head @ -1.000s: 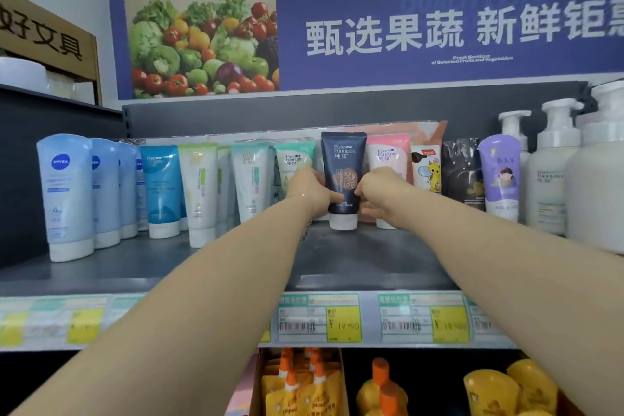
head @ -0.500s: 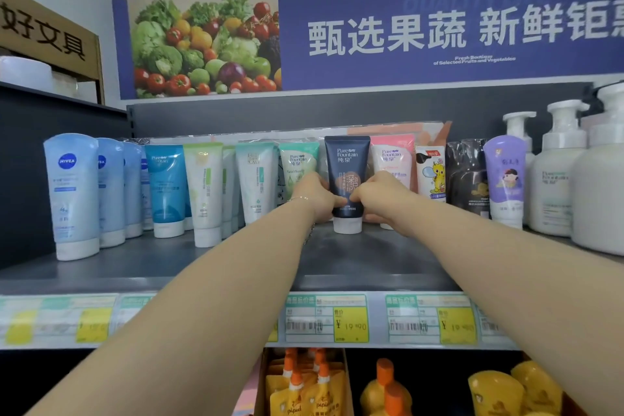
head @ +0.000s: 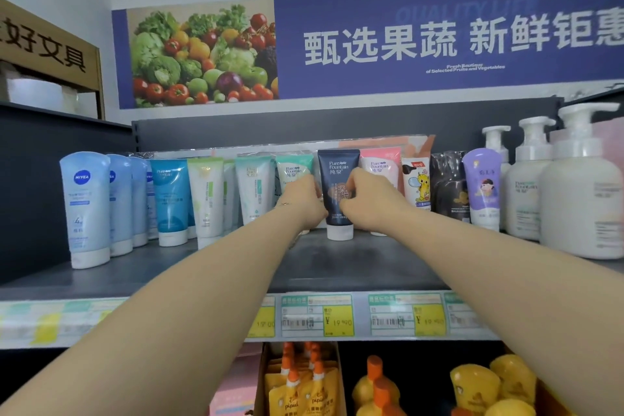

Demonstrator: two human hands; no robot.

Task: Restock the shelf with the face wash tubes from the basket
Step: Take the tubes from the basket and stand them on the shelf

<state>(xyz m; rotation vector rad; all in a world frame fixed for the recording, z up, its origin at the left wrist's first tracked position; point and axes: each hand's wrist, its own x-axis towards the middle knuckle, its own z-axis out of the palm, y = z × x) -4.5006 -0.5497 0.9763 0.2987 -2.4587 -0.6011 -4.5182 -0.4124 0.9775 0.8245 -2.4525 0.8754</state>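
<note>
The dark navy plastic face wash tube (head: 338, 164) stands cap-down on the grey metal shelf (head: 337, 267), between both hands. The right hand (head: 369, 199) pinches its front with curled fingers. The left hand (head: 304, 201) is at its left edge, but it is blurred and I cannot tell its grip. Below the hands, a cardboard box (head: 262, 382) holds yellow orange-capped pouches (head: 293, 395).

Matt dark grey metal shelf (head: 371, 267), smooth satin plastic navy tube (head: 337, 176), glossy white pump bottles (head: 580, 206), paper price labels (head: 317, 314)

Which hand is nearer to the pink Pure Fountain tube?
Right. The right hand covers the lower part of the pink tube, gripping the navy tube beside it; the left hand is on the navy tube's far side, in front of the mint tube.
</note>
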